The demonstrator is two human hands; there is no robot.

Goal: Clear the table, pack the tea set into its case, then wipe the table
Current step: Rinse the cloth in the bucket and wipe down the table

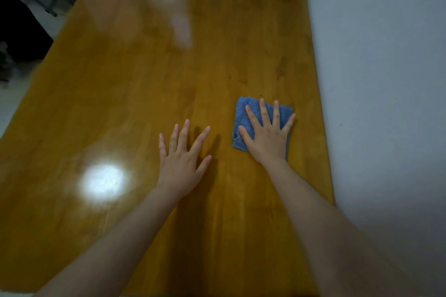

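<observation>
Seen from the head camera, a right hand [266, 138] lies flat, fingers spread, on a folded blue waffle-textured cloth [251, 117] on a glossy wooden table [120, 94]; the left hand [182, 159], open and empty, rests just beside it.

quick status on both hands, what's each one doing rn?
Left hand: open, fingers spread, flat over the table, holding nothing.
Right hand: open, palm pressed flat on the blue cloth; no closed grip around it.
</observation>
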